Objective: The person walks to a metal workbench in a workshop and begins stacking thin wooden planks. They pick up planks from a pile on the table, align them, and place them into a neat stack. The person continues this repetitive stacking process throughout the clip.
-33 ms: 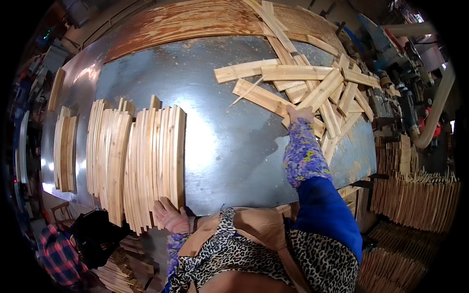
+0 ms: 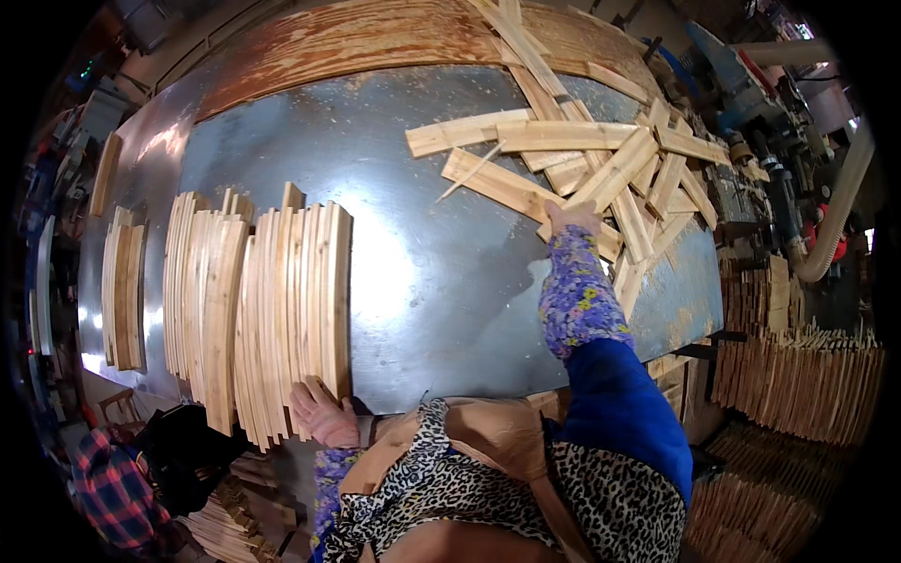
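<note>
My left hand lies with fingers stretched over the near ends of a row of wooden slats standing on edge, side by side. My right hand reaches far out to a heap of loose slats. Its thumb and fingers close around the near end of a pale wooden slat that slants up to the right; the fingertips are partly hidden. Another slat lies just left of this hand, with a thin wood strip across it.
A grey metal-topped table carries the slats, with a worn plywood board along its far side. A smaller bundle of slats stands at the left. Stacked slats are at the right. A person in a checked shirt is at lower left.
The whole view has shifted very slightly, with the table's contents a little further left. Both hands keep their places on the slats.
</note>
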Demonstrator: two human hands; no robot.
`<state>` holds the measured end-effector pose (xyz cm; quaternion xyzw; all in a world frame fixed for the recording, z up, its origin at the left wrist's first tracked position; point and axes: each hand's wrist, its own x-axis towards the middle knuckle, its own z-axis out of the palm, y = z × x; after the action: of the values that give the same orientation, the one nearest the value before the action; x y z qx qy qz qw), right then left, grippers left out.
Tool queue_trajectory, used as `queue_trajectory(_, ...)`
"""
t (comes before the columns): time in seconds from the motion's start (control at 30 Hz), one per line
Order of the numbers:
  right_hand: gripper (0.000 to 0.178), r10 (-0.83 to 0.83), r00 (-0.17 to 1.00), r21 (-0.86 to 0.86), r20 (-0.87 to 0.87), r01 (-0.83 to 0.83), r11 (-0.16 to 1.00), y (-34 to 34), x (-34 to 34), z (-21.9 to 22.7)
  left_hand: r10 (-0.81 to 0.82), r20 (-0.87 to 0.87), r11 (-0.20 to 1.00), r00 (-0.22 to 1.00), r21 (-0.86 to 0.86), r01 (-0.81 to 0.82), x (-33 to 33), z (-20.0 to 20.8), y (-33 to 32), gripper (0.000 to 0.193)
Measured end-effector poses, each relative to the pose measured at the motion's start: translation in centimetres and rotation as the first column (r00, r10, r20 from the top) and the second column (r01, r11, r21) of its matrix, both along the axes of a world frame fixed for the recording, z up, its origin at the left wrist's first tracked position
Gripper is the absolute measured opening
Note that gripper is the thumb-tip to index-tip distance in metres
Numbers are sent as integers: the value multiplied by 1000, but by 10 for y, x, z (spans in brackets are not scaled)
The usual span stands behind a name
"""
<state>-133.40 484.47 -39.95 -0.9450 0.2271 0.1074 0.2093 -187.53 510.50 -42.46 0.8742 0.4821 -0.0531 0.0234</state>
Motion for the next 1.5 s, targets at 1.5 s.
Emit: queue_trajectory(1.5, 72, 724, 688, 876, -52, -317, 364, 39, 33, -18, 555, 468, 72, 688, -851, 520, 332, -17, -142, 81)
